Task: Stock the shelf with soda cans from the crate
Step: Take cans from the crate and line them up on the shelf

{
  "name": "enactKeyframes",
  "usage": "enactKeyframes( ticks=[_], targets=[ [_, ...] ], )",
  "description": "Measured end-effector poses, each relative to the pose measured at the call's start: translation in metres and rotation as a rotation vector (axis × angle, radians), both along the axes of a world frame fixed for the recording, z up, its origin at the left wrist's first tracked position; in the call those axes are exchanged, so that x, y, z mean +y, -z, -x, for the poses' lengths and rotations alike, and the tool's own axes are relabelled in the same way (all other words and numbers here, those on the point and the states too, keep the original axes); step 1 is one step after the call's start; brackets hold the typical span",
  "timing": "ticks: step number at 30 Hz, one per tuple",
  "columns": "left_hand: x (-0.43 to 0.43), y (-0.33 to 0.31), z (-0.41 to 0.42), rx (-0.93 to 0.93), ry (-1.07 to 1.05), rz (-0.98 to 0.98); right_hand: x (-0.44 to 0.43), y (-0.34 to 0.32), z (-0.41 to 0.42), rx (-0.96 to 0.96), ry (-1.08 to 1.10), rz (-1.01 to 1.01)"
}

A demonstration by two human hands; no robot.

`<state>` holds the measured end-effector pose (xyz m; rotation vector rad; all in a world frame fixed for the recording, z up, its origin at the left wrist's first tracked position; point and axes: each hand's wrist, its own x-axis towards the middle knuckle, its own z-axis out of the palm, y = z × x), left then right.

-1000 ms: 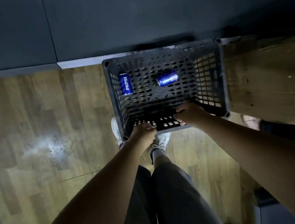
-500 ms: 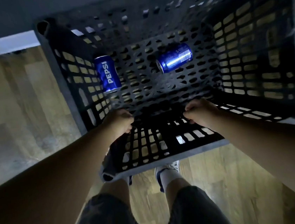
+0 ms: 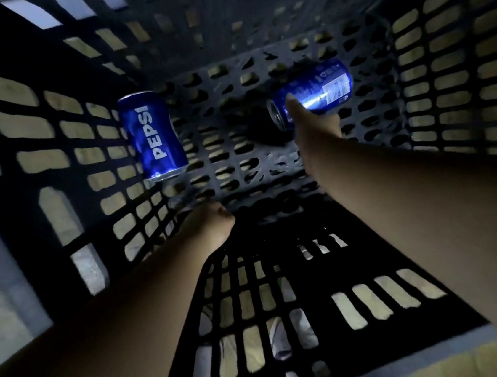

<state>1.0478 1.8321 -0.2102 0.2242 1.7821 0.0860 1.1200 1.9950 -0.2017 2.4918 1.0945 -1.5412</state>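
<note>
I look down into a black slotted plastic crate [image 3: 445, 79]. Two blue Pepsi cans lie on their sides on its floor. The left can [image 3: 152, 135] rests by the left wall, logo up. My right hand [image 3: 316, 124] reaches deep inside and grips the right can [image 3: 321, 91] at its near end, thumb on top. My left hand [image 3: 211, 228] sits lower at the near wall, fingers curled over the crate's edge. No shelf shows in this view.
The crate walls surround both arms closely. Wooden floor shows through the slots, and a pale strip of floor lies outside the left wall [image 3: 4, 309]. A white shoe [image 3: 282, 336] is visible through the near wall.
My head has dropped closer into the crate. My right hand left the near rim and reached down onto the right can. The left hand stays at the near wall.
</note>
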Motion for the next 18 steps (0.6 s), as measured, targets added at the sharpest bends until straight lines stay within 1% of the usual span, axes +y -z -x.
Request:
enactKeyframes(
  ticks=[3,5,7,10,12,16,18],
  targets=[
    [-0.002,0.017,0.002,0.031,-0.024,-0.003,0.006,0.014,0.006,0.080,0.039,0.024],
    [-0.005,0.023,0.003,0.044,-0.028,0.002,0.008,0.022,0.007,0.135,0.105,0.039],
    [-0.006,0.026,0.005,0.015,-0.012,-0.001,0.009,0.024,0.010,0.117,0.165,0.036],
    [-0.002,0.020,0.005,-0.024,-0.015,-0.002,0.012,0.025,0.012,0.123,0.184,-0.003],
    [0.006,0.014,0.003,-0.052,-0.060,-0.005,0.012,0.021,0.009,0.096,0.126,-0.022],
    [0.023,-0.005,0.004,-0.143,-0.319,0.036,-0.001,0.004,-0.001,0.126,-0.015,0.009],
    [0.027,-0.017,0.008,-0.181,-0.388,0.041,-0.011,-0.011,-0.007,0.058,-0.129,0.056]
  ],
)
